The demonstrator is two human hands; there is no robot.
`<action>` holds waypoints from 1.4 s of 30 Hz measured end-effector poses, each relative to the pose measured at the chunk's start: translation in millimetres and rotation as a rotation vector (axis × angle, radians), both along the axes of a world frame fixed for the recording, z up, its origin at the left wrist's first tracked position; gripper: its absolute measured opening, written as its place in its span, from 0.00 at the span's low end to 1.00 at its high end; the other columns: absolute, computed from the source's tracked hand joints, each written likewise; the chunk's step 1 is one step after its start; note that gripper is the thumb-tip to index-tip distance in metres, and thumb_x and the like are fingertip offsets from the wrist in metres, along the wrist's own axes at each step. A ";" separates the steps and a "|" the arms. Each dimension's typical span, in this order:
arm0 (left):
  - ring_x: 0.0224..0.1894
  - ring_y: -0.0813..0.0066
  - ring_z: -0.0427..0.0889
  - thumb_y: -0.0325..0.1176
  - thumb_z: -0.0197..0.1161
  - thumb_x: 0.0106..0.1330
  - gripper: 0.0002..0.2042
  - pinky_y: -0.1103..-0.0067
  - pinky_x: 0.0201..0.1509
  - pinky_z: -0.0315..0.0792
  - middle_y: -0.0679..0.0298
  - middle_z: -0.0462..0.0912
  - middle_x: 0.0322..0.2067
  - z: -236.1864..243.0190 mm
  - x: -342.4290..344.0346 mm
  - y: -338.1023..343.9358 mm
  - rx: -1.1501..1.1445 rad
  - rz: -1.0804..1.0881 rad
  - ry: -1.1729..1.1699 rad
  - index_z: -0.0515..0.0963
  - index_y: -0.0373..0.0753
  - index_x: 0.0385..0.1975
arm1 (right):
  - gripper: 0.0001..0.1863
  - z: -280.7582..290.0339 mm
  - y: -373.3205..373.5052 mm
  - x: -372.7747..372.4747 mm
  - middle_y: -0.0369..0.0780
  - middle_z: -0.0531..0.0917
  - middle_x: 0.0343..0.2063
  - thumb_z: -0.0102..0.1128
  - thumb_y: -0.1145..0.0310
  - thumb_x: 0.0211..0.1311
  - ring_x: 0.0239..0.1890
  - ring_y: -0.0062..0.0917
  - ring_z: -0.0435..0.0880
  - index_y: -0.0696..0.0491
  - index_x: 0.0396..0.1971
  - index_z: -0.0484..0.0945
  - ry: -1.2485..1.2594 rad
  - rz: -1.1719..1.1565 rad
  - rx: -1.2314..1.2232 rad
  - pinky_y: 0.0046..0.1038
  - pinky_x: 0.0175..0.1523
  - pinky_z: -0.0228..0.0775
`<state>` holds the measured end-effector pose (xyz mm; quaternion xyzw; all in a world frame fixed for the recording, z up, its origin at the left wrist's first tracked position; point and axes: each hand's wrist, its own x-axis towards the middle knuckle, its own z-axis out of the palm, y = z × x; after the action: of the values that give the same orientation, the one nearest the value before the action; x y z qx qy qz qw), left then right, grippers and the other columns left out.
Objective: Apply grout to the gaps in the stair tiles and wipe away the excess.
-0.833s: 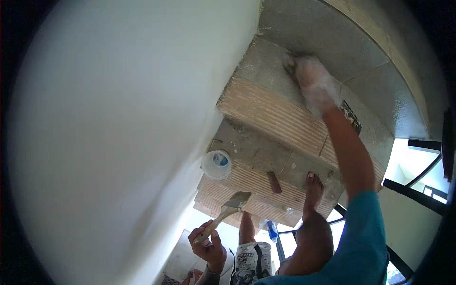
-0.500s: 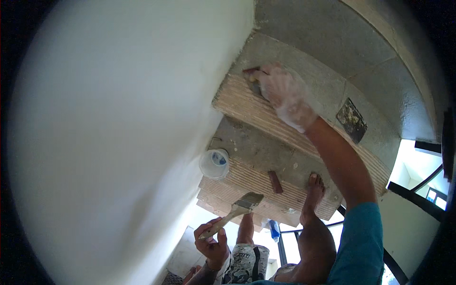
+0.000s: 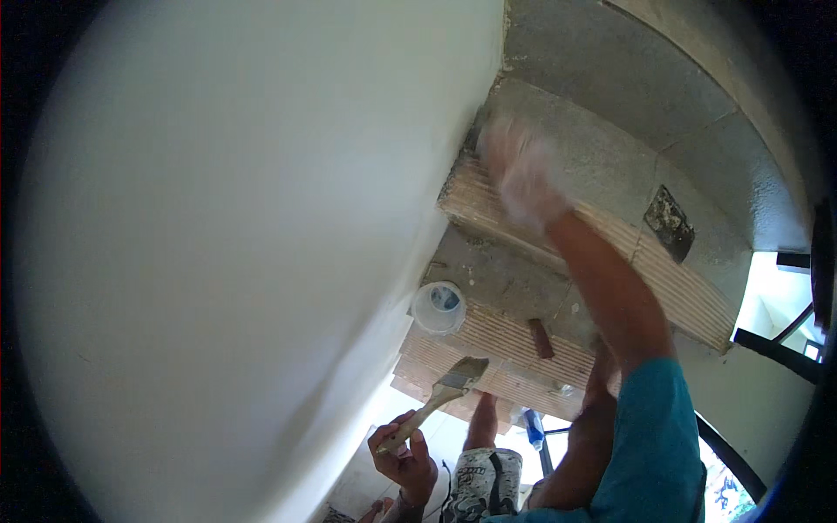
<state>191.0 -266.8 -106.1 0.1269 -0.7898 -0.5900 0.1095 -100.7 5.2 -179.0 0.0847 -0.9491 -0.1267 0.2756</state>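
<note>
My left hand (image 3: 408,462), low in the view, is closed around the handle of a flat paintbrush (image 3: 449,388). Its bristles point up and to the right, in the air. My right hand (image 3: 523,170), in a thin see-through glove, reaches to the upper stair tread (image 3: 593,144) close to the wall and is smeared by motion. A dark piece (image 3: 475,139) shows at its fingertips against the wall; its kind cannot be made out. Below that hand runs the ribbed, tan edge strip (image 3: 680,279) of the step.
On the step below stand a white plastic tub (image 3: 438,308) by the wall and a reddish-brown block (image 3: 540,338). A dark, stained flat piece (image 3: 670,222) lies on the upper tread. The white wall (image 3: 261,218) fills the left; a blue-and-clear bottle (image 3: 534,429) shows lower down.
My right hand has slid over the tread to the wall corner, with the dark, reddish-edged piece at its fingers. The view has shifted; the paintbrush stays in my left hand.
</note>
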 end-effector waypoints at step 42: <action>0.42 0.57 0.77 0.21 0.56 0.57 0.12 0.68 0.48 0.74 0.55 0.68 0.40 15.6 53.8 -23.7 0.052 0.004 0.135 0.64 0.32 0.39 | 0.07 -25.6 122.2 106.3 0.40 0.77 0.36 0.47 0.69 0.57 0.39 0.31 0.76 0.50 0.27 0.75 -0.155 -0.504 -0.140 0.33 0.38 0.69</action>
<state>244.8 -290.5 -90.5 0.0909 -0.7648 -0.6173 0.1605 5.6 127.4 -204.7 -0.1640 -0.9650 -0.1187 0.1670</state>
